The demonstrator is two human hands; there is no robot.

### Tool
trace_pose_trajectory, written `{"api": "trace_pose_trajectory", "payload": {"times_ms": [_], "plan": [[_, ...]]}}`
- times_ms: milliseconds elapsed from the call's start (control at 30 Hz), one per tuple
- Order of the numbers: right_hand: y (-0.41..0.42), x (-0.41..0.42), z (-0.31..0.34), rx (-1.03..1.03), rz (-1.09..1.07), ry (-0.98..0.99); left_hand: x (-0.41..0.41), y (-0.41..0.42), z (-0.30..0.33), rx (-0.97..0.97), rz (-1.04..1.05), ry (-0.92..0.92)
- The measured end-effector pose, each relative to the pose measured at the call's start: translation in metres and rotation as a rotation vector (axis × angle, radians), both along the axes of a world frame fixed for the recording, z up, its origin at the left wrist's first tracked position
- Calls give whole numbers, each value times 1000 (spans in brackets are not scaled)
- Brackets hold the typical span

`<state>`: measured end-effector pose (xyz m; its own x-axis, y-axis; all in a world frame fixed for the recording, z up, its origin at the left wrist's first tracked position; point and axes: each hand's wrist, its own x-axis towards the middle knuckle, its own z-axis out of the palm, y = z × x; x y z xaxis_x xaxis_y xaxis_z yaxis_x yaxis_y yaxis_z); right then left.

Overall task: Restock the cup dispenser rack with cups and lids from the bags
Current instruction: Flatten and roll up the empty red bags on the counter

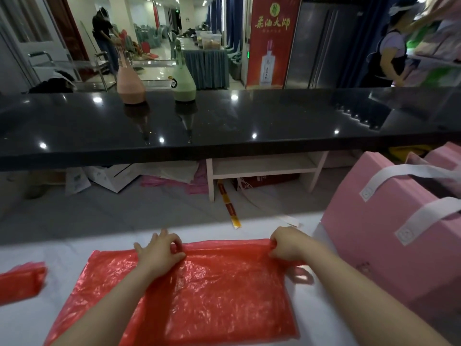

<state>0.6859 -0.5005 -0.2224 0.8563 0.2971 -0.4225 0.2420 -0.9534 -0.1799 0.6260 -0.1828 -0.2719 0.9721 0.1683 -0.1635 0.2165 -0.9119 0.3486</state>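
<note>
- While flat on the white table [74, 248], red plastic bag [199, 290] spread wide, far edge pinched at both corners.
- Beyond, across a grey floor: black glossy counter [249, 121] bearing a pink bottle [129, 81] and a green bottle [183, 81]; red banner [272, 41] further back.
- Just right of the bag — pink boxes [374, 233] with white straps; more red plastic [22, 280] at far left.
- Left hand [159, 250]: thumb and forefinger pinching the bag's rim, other fingers splayed.
- Right hand [287, 243]: fingers curled, gripping the rim.
- Bag contents — cannot tell.
</note>
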Motion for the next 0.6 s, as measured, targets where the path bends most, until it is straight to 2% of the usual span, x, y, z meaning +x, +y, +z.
{"api": "trace_pose_trajectory", "payload": {"times_ms": [100, 233, 400, 533, 600], "plan": [[0, -2, 4, 15, -15, 2, -2, -3, 0, -49, 12, 18], [4, -8, -1, 44, -3, 73, -7, 1, 3, -228, 48, -78], [3, -4, -1, 49, -2, 22, -24, -3, -3, -64, -124, -268], [1, 2, 0, -51, 10, -8, -33, -2, -9, -194, -153, -351], [0, 3, -3, -121, 26, -57, -40, 5, -16, -155, -189, -361]]}}
